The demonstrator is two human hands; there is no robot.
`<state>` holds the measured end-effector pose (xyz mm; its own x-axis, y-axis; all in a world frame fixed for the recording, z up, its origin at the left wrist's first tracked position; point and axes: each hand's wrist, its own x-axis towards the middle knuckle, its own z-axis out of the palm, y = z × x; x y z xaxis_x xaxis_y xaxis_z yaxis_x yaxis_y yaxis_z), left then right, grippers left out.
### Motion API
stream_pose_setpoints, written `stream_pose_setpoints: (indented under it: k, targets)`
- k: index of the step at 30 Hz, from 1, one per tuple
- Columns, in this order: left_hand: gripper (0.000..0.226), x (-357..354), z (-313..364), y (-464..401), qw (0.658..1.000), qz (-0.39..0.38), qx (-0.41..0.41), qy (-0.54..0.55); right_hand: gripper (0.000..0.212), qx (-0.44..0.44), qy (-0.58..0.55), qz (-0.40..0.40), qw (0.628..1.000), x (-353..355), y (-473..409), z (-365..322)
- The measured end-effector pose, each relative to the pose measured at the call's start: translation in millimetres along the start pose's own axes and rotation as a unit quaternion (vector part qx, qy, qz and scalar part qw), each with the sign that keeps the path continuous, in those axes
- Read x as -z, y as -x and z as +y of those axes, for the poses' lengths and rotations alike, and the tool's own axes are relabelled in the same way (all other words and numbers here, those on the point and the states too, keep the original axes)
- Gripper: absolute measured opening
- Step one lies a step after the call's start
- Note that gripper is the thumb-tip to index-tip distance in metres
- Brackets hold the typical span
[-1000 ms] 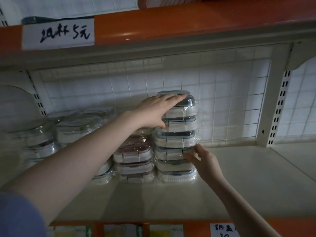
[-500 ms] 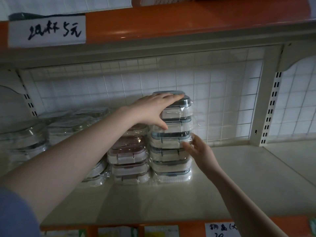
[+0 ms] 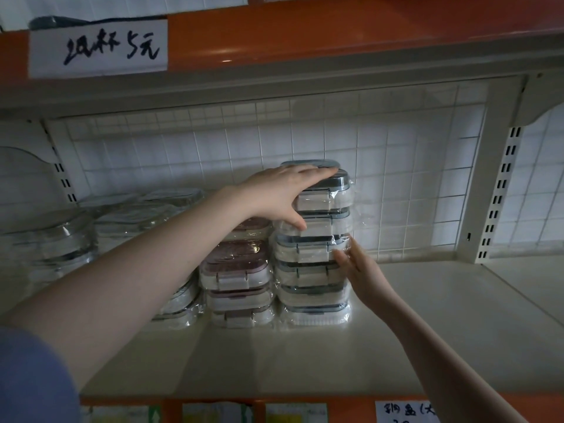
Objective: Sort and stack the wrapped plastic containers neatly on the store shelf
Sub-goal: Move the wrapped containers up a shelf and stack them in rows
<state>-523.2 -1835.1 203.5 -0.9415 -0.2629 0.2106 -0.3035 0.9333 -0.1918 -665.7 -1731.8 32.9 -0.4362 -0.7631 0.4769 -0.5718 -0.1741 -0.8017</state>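
The single head-worn view looks forward and slightly upward from close in front of the cream shelf board [image 3: 427, 331], at arm's reach, facing its white wire-grid back panel [image 3: 396, 178], with the orange upper shelf edge [image 3: 335, 32] above that board and price labels [image 3: 406, 412] below it.

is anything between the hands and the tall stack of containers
Nothing visible. The left hand lies straight on the top container of the tall stack, thumb down its front. The right hand touches the stack's right side with straight fingers, only the clear wrap between.
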Motion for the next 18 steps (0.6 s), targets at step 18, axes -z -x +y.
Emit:
stream_pose_setpoints:
  k: [18]
  targets:
    - [0.092,0.1,-4.1,-4.3,0.999,-0.005,0.038,0.017,0.064,-0.036,0.055,-0.079,0.995,2.8,8.3,29.4]
